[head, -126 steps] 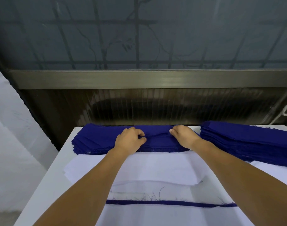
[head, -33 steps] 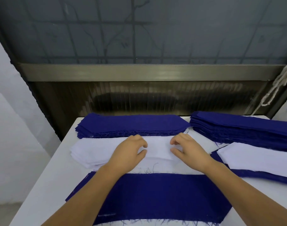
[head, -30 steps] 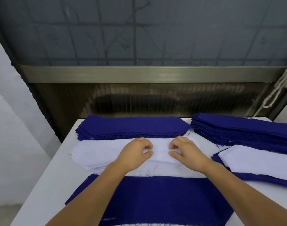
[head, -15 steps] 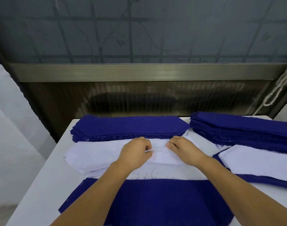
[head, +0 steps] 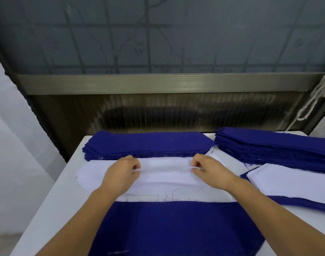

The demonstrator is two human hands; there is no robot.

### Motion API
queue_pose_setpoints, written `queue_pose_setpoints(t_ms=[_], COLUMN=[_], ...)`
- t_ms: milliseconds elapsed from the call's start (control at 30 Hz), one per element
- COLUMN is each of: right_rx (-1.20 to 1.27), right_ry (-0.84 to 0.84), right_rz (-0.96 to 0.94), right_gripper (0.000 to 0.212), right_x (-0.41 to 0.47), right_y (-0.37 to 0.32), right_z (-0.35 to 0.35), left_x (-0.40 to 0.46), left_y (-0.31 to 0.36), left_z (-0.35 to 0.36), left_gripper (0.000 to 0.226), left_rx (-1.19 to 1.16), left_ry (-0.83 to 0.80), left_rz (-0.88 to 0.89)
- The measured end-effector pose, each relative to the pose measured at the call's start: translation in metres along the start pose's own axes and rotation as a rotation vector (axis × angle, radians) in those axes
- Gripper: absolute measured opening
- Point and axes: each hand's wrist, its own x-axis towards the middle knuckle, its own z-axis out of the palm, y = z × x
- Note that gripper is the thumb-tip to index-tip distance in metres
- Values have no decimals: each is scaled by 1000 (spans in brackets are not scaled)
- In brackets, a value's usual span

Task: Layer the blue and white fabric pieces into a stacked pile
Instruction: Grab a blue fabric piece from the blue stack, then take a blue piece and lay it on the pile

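Observation:
A white fabric piece (head: 165, 169) lies on top of the white stack (head: 87, 174) in the middle of the table. My left hand (head: 123, 172) pinches its upper edge on the left, and my right hand (head: 209, 169) pinches it on the right. Both hands are spread apart along the piece. Behind the white stack sits a pile of blue pieces (head: 146, 145). In front, near me, a blue piece (head: 176, 228) lies flat on top of the layered pile, partly under my forearms.
A taller blue stack (head: 274, 146) stands at the back right. In front of it a white piece (head: 291, 182) rests on blue fabric. The white table (head: 52, 204) ends at the left; a dark wall panel and a hanging cord (head: 313, 100) lie behind.
My hands, close together at the middle of the white piece, have slid apart along its upper edge. The pinched edge now looks slightly lifted.

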Motion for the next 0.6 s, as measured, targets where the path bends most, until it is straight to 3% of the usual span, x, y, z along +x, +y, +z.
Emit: queue_pose_setpoints(t_ms=[200,367,500,600], right_rx=[58,94,213,332], right_ry=[12,10,-173,-351], right_rz=[-10,-36,18,46], right_gripper=[10,23,18,20], right_x=[-8,-38,-90,-121], right_y=[1,-6,3,6], right_z=[-4,-14,-27,-40], left_x=[-22,-47,-79,-93], left_y=[-47,-46,-42,-36], left_z=[-36,-54,-69,-78], left_gripper=[11,14,8,13], left_rx=[62,24,-13,-231], left_ry=[-5,-61,-297,-546], left_rz=[-173,-140,-68,-34])
